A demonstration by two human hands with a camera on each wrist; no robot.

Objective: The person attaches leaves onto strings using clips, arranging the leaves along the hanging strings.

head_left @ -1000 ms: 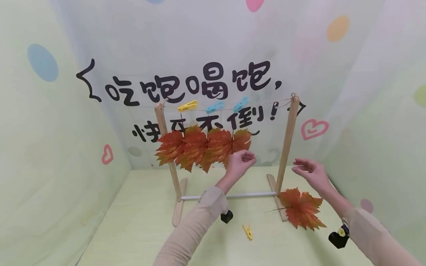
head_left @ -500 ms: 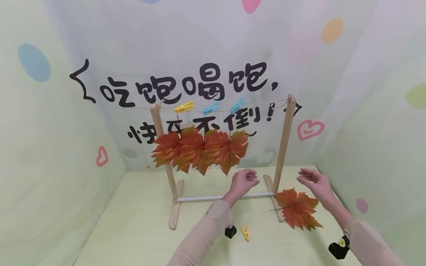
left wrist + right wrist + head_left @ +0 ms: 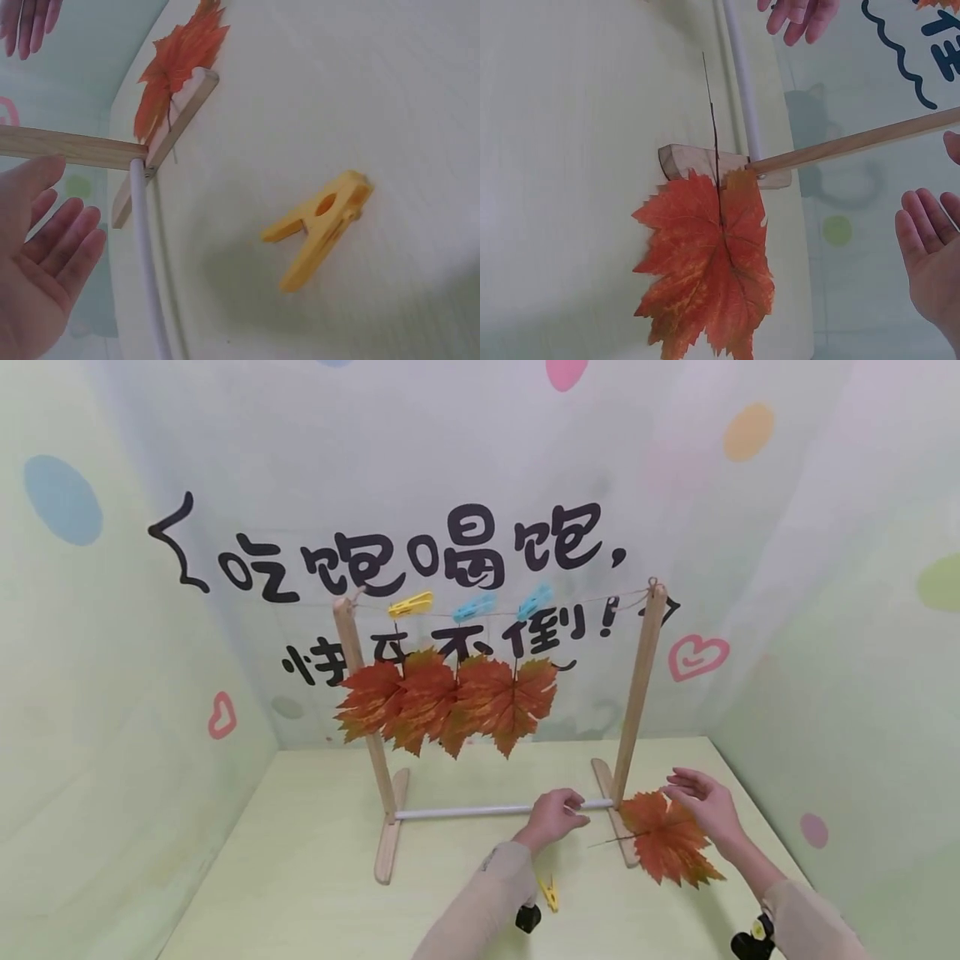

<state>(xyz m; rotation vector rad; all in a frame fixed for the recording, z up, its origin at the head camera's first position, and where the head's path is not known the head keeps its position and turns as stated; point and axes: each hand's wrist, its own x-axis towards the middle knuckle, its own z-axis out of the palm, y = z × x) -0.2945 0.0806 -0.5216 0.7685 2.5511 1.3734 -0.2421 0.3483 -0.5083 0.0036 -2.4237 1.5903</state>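
Note:
My left hand [image 3: 555, 817] hovers in front of the rack's white crossbar [image 3: 465, 812], fingers relaxed and holding nothing. Just below that hand, a yellow clothespin [image 3: 551, 895] lies on the table; the left wrist view shows the same clothespin [image 3: 322, 225] close up. My right hand [image 3: 707, 808], also holding nothing, is above a loose orange-red maple leaf [image 3: 667, 847]. In the right wrist view the leaf [image 3: 712, 262] has its thin stem across the rack's wooden foot [image 3: 697, 159]. Whether the fingers touch the leaf is hard to tell.
A string [image 3: 585, 602] runs between two wooden posts [image 3: 640, 693]. From it hang several overlapping maple leaves [image 3: 495, 693], with one yellow clothespin [image 3: 411, 603] and two blue clothespins [image 3: 474, 607] on the string. A printed cloth backdrop [image 3: 360, 460] stands behind and at both sides.
My left hand has come down from beside the hanging leaves to near the crossbar. My right hand has lowered toward the loose leaf. The view has shifted slightly.

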